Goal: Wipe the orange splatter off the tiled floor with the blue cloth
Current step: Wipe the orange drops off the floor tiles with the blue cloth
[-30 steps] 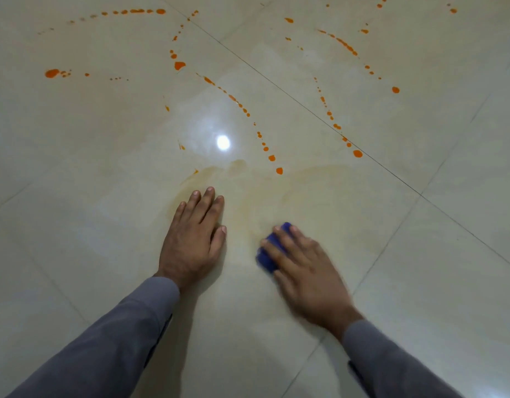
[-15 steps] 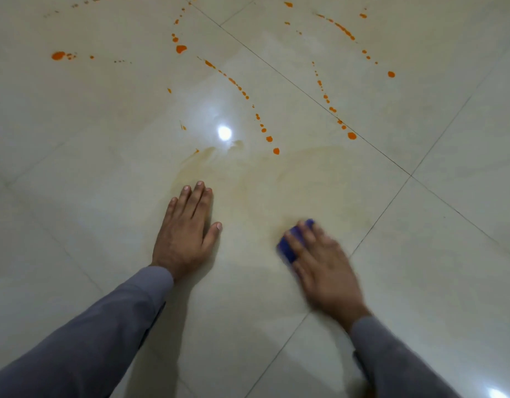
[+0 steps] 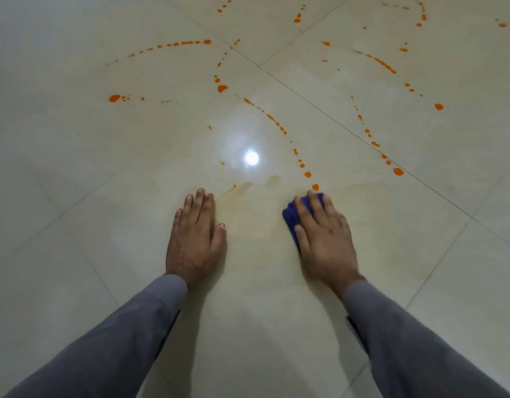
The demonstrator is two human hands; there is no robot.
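Mostly hidden, the bunched blue cloth [image 3: 291, 215] lies lengthwise away from the person under the flat-pressing right hand [image 3: 324, 239]; left hand [image 3: 195, 239] spread flat.

Glossy cream tiled floor [image 3: 76, 196]; orange splatter [image 3: 276, 124]; blue cloth [image 3: 291, 214].

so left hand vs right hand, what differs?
The left hand lies flat and bare on the floor, fingers straight; the right hand presses the cloth, fingers slightly curled. The right sits just below the nearest orange drop; the left sits beside the smear. Both wear grey sleeves.
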